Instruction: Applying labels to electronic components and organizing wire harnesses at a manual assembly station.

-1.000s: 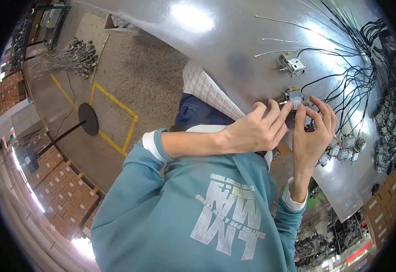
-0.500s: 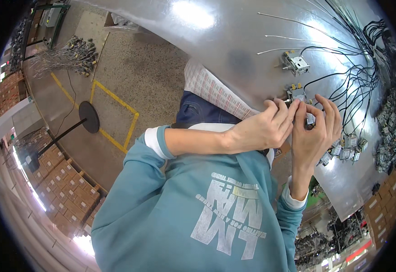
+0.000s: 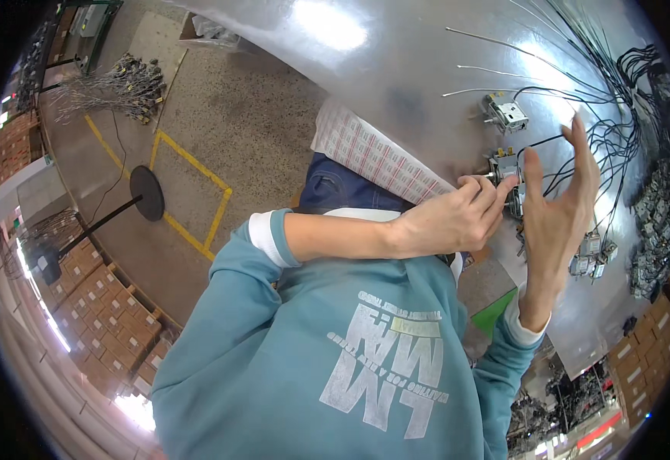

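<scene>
My left hand (image 3: pixel 457 218) reaches across from the left, its fingers bent at a small boxy metal unit (image 3: pixel 507 164) with a shaft and yellow terminals. One fingertip rests on the unit's edge; the fingers partly hide it. My right hand (image 3: pixel 561 203) is raised just to the right of it, palm showing and fingers stretched, with nothing seen in it. A similar metal unit (image 3: pixel 511 115) with a black lead lies farther up the table. Next to my left forearm, a sheet of white labels with red print (image 3: pixel 377 153) hangs over the table's near edge.
Black cables with pale thin ends (image 3: pixel 611 84) fan over the shiny metal table (image 3: pixel 404 46). More metal units (image 3: pixel 597 253) lie beyond my right hand, with a large pile (image 3: pixel 653 230) at the far right. A round-based post (image 3: pixel 149 195) stands on the floor, left.
My right hand has pulled away from the metal unit, moving right and spreading its fingers. My left hand stays at the unit with fingers bent.
</scene>
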A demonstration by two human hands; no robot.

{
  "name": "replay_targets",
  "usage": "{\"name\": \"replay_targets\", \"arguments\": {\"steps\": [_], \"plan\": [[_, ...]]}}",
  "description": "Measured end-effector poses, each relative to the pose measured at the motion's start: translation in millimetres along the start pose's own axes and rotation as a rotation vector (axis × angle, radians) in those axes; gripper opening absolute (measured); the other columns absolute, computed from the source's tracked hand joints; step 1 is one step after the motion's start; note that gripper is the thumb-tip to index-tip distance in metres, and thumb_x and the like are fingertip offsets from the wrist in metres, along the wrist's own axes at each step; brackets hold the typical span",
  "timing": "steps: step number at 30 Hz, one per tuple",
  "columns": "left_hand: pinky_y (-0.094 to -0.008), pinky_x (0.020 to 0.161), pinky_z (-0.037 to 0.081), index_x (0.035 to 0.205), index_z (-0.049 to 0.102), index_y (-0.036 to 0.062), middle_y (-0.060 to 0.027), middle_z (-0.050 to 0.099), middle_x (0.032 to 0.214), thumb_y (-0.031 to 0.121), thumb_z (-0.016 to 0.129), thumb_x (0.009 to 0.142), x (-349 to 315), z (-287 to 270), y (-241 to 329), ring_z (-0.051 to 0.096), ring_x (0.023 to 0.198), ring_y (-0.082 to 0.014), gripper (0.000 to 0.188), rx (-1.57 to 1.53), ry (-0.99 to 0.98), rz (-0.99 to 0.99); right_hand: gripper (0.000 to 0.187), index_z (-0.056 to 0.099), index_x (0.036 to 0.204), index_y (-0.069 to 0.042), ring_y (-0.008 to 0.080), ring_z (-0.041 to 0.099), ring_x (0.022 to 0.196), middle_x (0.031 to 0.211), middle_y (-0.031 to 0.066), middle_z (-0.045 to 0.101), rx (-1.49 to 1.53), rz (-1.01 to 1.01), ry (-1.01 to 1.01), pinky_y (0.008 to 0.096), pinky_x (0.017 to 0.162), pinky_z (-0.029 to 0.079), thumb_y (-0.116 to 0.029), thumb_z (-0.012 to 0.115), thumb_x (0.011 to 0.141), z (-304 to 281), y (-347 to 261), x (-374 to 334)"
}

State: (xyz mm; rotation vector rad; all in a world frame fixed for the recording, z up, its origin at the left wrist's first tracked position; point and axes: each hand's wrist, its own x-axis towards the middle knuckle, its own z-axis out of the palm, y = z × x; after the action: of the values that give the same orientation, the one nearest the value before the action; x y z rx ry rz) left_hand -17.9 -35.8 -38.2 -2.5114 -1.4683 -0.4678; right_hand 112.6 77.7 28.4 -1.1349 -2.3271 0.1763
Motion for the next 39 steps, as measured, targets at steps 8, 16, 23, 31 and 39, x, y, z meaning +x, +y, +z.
{"name": "replay_targets", "arguments": {"steps": [8, 16, 23, 31, 39], "plan": [[-0.034, 0.075, 0.049, 0.103, 0.077, 0.0018, -0.0199, 0.073, 0.125, 0.023, 0.064, 0.095, 2, 4, 5, 0.064, 0.091, -0.0249, 0.026, -0.011, 0.018, -0.052, 0.071, 0.042, 0.165, -0.038, 0.0255, 0.069, 0.078, 0.091, 0.0097, 0.074, -0.155, 0.182, -0.473, 0.0439, 0.07, 0.054, -0.042, 0.072, 0.101, 21, -16, 46], [-0.034, 0.074, 0.049, 0.1, 0.076, 0.0031, -0.0206, 0.073, 0.129, 0.022, 0.064, 0.093, 1, 4, 4, 0.065, 0.091, -0.0238, 0.024, -0.06, 0.028, -0.098, 0.081, 0.031, 0.171, -0.029, 0.0332, 0.069, 0.115, 0.139, 0.022, 0.067, 0.27, 0.243, -0.429, 0.0442, 0.099, 0.055, -0.018, 0.07, 0.101, 13, 7, 23], [-0.038, 0.076, 0.053, 0.103, 0.078, -0.0009, -0.0227, 0.074, 0.127, 0.022, 0.064, 0.092, -2, 6, -17, 0.068, 0.094, -0.0269, 0.028, -0.21, 0.163, -0.037, 0.093, 0.029, 0.17, -0.016, 0.0309, 0.058, 0.135, 0.137, 0.0189, 0.066, 0.37, 0.019, -0.335, 0.0467, 0.118, 0.043, 0.005, 0.075, 0.092, -22, 51, -32], [-0.0411, 0.083, 0.055, 0.1, 0.075, -0.003, -0.0263, 0.073, 0.126, 0.019, 0.068, 0.094, 11, -4, -28, 0.069, 0.104, -0.0337, 0.025, -0.199, 0.193, -0.137, 0.089, 0.041, 0.163, -0.011, 0.0336, 0.051, 0.14, 0.145, 0.0121, 0.06, 0.23, 0.078, -0.594, 0.0483, 0.118, 0.043, 0.002, 0.079, 0.084, -48, 9, -9], [-0.0407, 0.087, 0.055, 0.101, 0.074, -0.0047, -0.0262, 0.072, 0.129, 0.02, 0.068, 0.091, 24, -8, -27, 0.07, 0.109, -0.0338, 0.027, -0.204, 0.128, -0.12, 0.018, 0.073, 0.112, 0.0, 0.0273, 0.06, 0.13, 0.131, 0.0125, 0.061, 0.436, 0.281, -0.644, 0.0374, 0.108, 0.048, -0.003, 0.075, 0.094, -76, 43, 22]]}}
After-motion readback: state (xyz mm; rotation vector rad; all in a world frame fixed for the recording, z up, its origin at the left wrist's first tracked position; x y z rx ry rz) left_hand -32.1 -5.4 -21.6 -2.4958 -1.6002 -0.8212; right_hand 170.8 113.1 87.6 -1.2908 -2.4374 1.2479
